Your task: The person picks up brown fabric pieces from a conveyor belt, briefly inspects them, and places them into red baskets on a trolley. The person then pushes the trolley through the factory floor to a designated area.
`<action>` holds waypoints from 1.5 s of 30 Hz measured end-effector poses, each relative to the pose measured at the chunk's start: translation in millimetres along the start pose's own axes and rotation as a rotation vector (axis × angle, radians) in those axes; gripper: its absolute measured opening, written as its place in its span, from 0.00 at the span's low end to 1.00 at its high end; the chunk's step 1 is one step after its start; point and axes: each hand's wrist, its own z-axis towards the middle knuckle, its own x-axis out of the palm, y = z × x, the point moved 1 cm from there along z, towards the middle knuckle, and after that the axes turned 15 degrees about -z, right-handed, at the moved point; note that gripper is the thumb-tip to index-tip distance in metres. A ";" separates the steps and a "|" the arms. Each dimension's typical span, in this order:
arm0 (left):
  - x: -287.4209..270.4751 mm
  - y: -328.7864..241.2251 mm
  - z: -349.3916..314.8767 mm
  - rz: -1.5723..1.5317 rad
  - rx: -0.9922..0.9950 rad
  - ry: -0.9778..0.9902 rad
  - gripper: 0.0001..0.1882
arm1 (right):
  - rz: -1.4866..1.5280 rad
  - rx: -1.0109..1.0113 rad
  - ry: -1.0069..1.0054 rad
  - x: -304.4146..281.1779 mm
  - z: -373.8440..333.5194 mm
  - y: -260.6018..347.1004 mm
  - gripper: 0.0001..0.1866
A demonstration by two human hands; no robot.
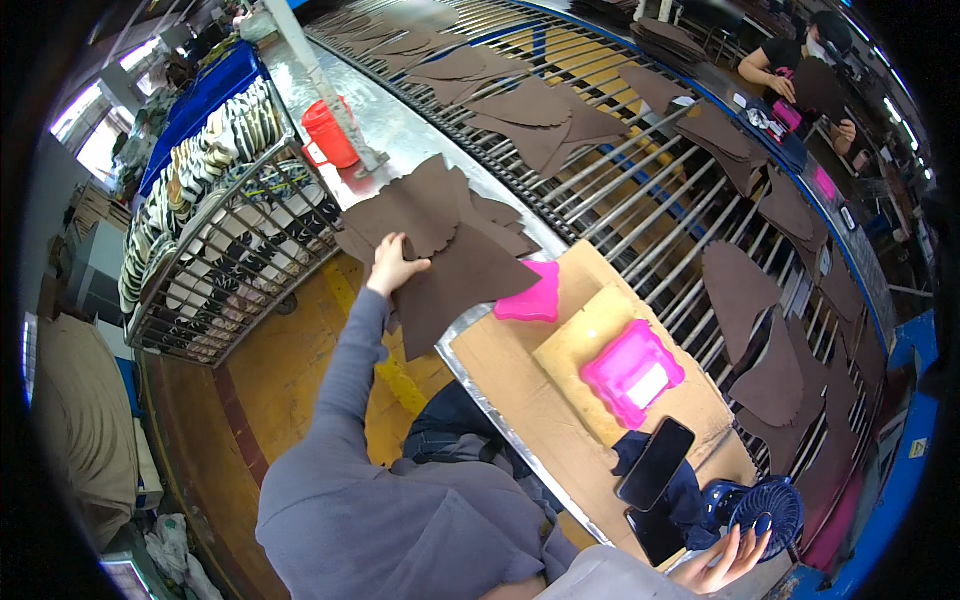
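Note:
My left hand (393, 266) is on a loose stack of dark brown cut sheet pieces (465, 280) with scalloped edges. Its thumb and fingers close on the edge of an upper piece, and part of the stack hangs past the table's left edge. At the lower right, my right hand (722, 562) reaches to a small dark blue fan (760, 510). Its fingers are stretched out and apart against the fan's round grille; the thumb is hidden.
Pink trays (630, 375) lie on a yellowish foam block and cardboard (510, 375). Phones (657, 465) rest beside the fan. A roller conveyor (640, 215) carries more brown pieces. A red container (330, 135) stands by a post. Left is a loaded rack (235, 240); a co-worker (810, 75) sits across.

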 end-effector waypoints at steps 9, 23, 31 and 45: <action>0.3 -29.0 -39.5 0.200 0.357 -0.246 0.36 | 0.211 -0.101 -0.053 -4.0 10.1 59.1 0.11; -169.4 -189.9 58.4 -1.349 1.457 0.311 0.14 | 0.641 -0.318 0.015 -32.3 74.4 152.3 0.17; -61.0 -368.0 -12.6 -1.787 1.765 1.860 0.09 | 1.227 -0.285 0.653 29.3 130.2 223.1 0.35; -14.8 -253.1 -63.1 -1.045 0.642 0.618 0.13 | 0.971 -0.144 0.620 86.5 111.0 150.6 0.19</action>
